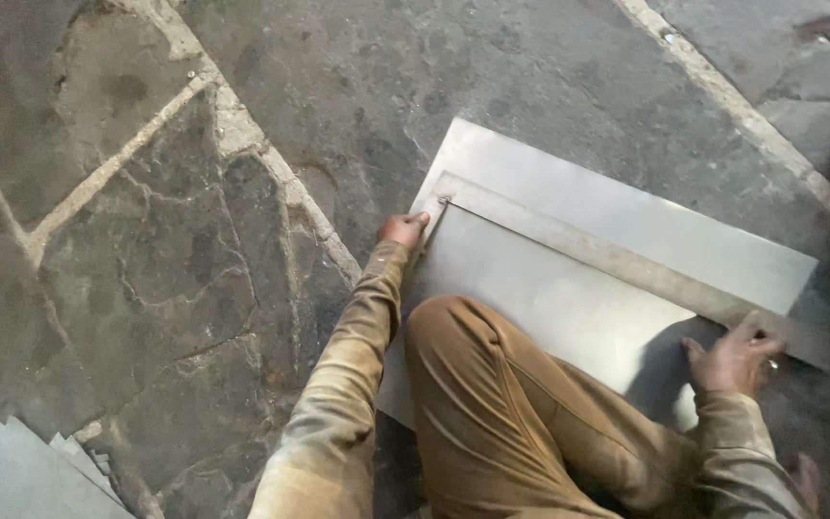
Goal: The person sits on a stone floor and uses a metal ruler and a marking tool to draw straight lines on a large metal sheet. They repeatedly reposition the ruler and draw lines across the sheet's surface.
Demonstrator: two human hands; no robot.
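Sheet metal panel (569,288): flat, rectangular, dull grey w/ soft sheen, lying on the stone floor, turned diagonal in view, near corner hidden under the person's knee. Long metal straightedge (617,259): flat steel strip, greyer and more worn than the sheet, lies across the panel lengthwise, running from upper left down to lower right, its right end overhanging the sheet's edge. Left end sits at the panel's left edge, w/ a small hole there.
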